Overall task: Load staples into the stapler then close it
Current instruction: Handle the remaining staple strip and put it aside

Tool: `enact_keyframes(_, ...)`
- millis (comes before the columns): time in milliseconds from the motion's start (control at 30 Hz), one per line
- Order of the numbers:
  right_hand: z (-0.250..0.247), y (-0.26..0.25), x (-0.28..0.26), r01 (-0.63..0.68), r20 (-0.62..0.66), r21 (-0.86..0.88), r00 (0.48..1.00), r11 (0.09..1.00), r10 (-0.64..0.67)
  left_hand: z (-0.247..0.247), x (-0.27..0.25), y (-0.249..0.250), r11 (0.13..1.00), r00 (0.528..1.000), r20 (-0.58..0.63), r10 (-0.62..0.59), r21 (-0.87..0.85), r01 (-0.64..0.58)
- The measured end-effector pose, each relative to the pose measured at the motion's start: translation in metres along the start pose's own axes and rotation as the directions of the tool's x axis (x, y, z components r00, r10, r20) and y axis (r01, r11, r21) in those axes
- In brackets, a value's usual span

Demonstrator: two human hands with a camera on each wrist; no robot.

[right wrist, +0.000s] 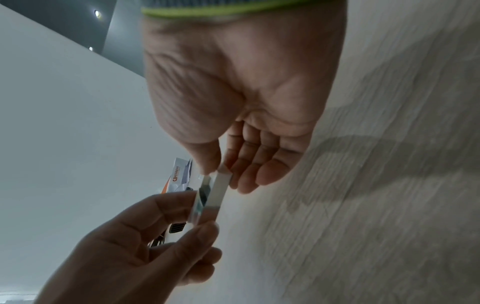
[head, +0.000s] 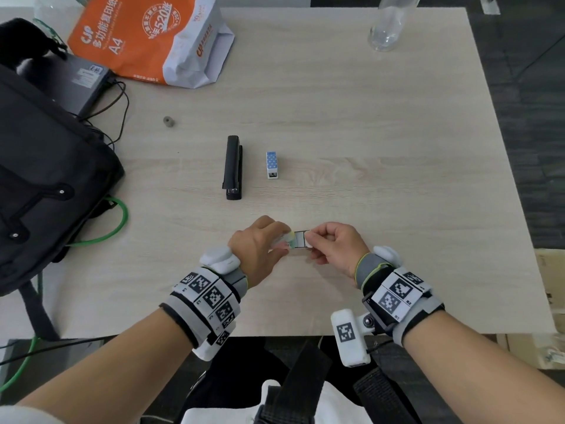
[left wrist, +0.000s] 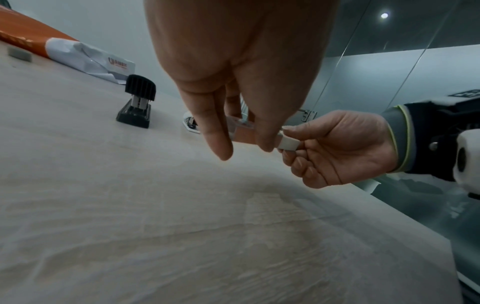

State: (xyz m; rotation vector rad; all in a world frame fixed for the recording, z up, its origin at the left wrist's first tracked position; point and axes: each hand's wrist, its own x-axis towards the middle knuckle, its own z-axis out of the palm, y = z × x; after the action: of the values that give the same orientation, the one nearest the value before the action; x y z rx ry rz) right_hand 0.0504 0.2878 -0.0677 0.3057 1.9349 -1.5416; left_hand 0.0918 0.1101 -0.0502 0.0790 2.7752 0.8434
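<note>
Pale wooden table (head: 367, 123) bore a black stapler (head: 233, 166); nearer than it, left hand (head: 260, 249) gripped a staple box sleeve (head: 286, 241) while right hand (head: 336, 243) pinched its tray (head: 301, 240).

— Can you see the whole staple box (head: 292, 240)?
— No; your left hand (head: 260, 249) covers its left end, and its print is too blurred to read.

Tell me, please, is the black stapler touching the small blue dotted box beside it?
Apart. The head view shows bare table between the stapler and the blue dotted box, lying side by side.
</note>
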Motion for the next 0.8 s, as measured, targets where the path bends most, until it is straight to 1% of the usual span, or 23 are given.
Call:
enact_keyframes(133, 0.006, 0.0, -0.004, 0.007, 0.06, 0.009, 0.998, 1.0, -0.007, 0.002, 0.002, 0.01, 0.998, 0.999, 0.004, 0.039, -0.048, -0.038)
enact_keyframes(267, 0.006, 0.002, -0.004, -0.001, 0.086, 0.011, 0.996, 1.0, 0.0, 0.007, 0.004, 0.009, 0.993, 0.999, -0.014, 0.044, -0.107, -0.045)
enact_keyframes(333, 0.006, 0.002, -0.005, 0.001, 0.103, -0.006, 0.995, 1.0, 0.0, 0.009, 0.006, 0.008, 0.992, 0.999, -0.028, 0.021, -0.126, -0.024)
enact_keyframes(367, 0.007, 0.003, -0.004, 0.004, 0.096, -0.007, 0.995, 1.0, -0.003, 0.01, 0.008, 0.007, 0.992, 1.0, -0.023, 0.0, -0.128, -0.003)
enact_keyframes(433, 0.005, 0.003, -0.004, 0.014, 0.043, -0.016, 0.999, 1.0, -0.014, 0.011, 0.013, 0.007, 0.993, 1.0, 0.002, -0.021, -0.118, 0.021)
enact_keyframes(500, -0.001, 0.007, -0.003, 0.019, -0.031, -0.05, 0.999, 0.999, -0.021, 0.013, 0.018, 0.005, 0.994, 1.0, 0.013, -0.016, -0.105, 0.017)
enact_keyframes(600, -0.01, 0.016, 0.0, 0.023, -0.107, -0.118, 0.994, 0.993, -0.036, 0.018, 0.025, 0.004, 1.0, 0.999, 0.046, 0.002, -0.029, 0.0)
enact_keyframes(733, -0.014, 0.021, 0.001, 0.02, -0.135, -0.159, 0.99, 0.987, -0.042, 0.021, 0.032, 0.008, 1.0, 0.998, 0.049, 0.029, -0.002, -0.029)
enact_keyframes(800, -0.015, 0.022, 0.002, 0.015, -0.141, -0.172, 0.989, 0.985, -0.039, 0.023, 0.036, 0.009, 0.997, 0.994, 0.109, 0.029, 0.069, -0.037)
